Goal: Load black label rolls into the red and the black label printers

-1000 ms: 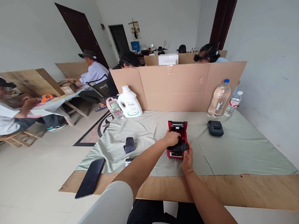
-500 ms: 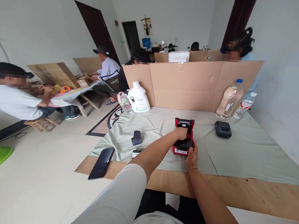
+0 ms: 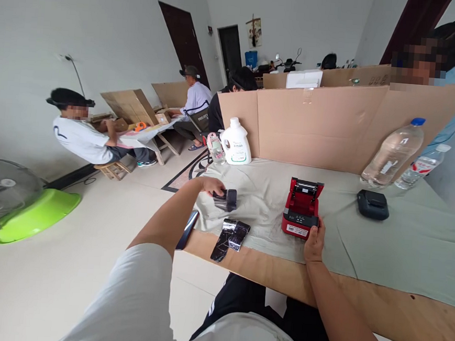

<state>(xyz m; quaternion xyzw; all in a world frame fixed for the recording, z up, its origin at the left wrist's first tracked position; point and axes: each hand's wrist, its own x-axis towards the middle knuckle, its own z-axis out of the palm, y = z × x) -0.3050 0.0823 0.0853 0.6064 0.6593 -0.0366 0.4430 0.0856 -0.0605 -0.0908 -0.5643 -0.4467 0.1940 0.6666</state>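
Observation:
A red and black label printer [image 3: 297, 229] stands on the cloth with its lid tipped up, showing a bare red inside. My right hand [image 3: 315, 241] grips its front right corner, thumb at the front panel. Off to the left, my left hand [image 3: 213, 186] has its fingers closed on a dark roll [image 3: 230, 198], smeared by motion; its exact kind is unclear. Nearer me, a shiny black film strip [image 3: 230, 239] with a wound part lies at the cloth's edge. A phone [image 3: 188, 230] sits partly behind my left forearm.
A white jug [image 3: 236, 142] and a pink-topped bottle [image 3: 215, 147] stand at the back left, by a cardboard screen [image 3: 313, 125]. Two water bottles [image 3: 392, 152] and a black case [image 3: 373, 204] are to the right. Several people sit beyond; a fan [image 3: 5, 187] stands left.
My left hand has left the printer's inside and moved left to the dark roll. The black film strip has come into fuller view. My right hand stays on the printer; the view has turned left.

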